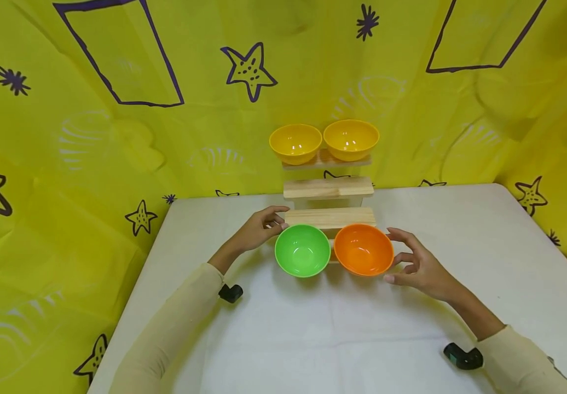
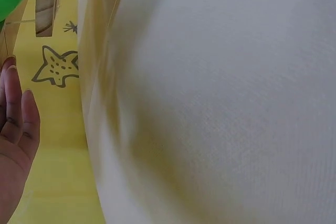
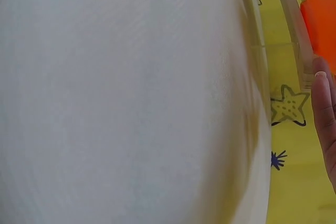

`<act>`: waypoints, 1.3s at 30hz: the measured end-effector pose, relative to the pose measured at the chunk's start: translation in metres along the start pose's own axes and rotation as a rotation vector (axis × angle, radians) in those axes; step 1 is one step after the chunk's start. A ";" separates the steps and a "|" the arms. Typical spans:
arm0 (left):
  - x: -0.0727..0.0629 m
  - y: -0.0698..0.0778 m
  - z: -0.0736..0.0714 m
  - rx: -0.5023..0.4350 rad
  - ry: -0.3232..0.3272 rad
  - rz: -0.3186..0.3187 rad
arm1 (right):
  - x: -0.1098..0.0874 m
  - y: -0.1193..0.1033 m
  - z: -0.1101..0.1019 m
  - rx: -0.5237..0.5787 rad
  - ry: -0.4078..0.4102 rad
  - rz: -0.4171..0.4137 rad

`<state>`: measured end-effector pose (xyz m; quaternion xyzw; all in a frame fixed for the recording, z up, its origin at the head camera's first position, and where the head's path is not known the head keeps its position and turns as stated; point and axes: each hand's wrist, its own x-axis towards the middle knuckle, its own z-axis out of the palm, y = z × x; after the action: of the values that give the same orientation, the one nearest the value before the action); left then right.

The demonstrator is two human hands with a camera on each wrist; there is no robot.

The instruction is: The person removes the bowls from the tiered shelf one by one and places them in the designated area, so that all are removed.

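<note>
From the head view, here's the white worktop point(image 1: 273, 339), faintly creased, its far edge up against a yellow backdrop point(image 1: 204, 137) that wraps round the left and right edges too, all dark-drawn stars, bursts and bare rectangles! At the middle of that far edge, a stepped wooden stand point(image 1: 329, 218); up on its top tier, a yellow bowl point(image 1: 295, 145) and, just beside it, a second yellow bowl point(image 1: 351, 141). Down at the stand's front, side by side, the green bowl point(image 1: 302, 250) towards the worktop's left edge, the orange bowl point(image 1: 364, 250) towards its right. And the hands: the left hand point(image 1: 259, 230), loosely bent, at the green rim; the right hand point(image 1: 423, 268), fingers spread, at the orange one. Neither is clenched or grasping; whether fingertips touch, I can't tell. Over to the left wrist: pale worktop across most of it, green bowl in the corner, fingers extended below. Right wrist now: worktop again, starry yellow beyond its edge, orange bowl above a straight digit.
</note>
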<state>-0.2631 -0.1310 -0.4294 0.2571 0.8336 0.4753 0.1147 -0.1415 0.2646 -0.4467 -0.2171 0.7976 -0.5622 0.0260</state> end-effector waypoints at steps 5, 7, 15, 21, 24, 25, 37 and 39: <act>-0.001 0.001 0.000 -0.005 -0.006 0.000 | -0.001 0.002 0.002 0.009 -0.001 -0.004; -0.001 0.002 0.000 -0.002 -0.006 0.000 | -0.001 0.002 0.002 0.009 0.003 -0.008; -0.001 0.003 0.001 0.006 -0.001 -0.002 | 0.000 0.001 0.005 0.007 0.020 -0.003; -0.001 0.002 0.000 0.011 -0.002 0.010 | 0.002 0.001 0.009 0.027 0.015 0.008; -0.001 0.001 0.001 0.007 -0.003 0.015 | 0.004 0.000 0.010 0.035 0.006 0.002; 0.000 0.001 0.001 0.007 -0.003 0.014 | 0.004 0.000 0.011 0.035 0.005 0.003; 0.000 0.000 0.001 0.013 0.000 0.006 | 0.008 -0.001 0.017 0.077 -0.002 0.032; 0.000 0.000 0.001 0.014 0.000 0.005 | 0.009 -0.002 0.019 0.073 -0.001 0.042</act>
<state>-0.2626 -0.1304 -0.4303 0.2598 0.8363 0.4697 0.1118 -0.1432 0.2442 -0.4500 -0.1996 0.7808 -0.5902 0.0462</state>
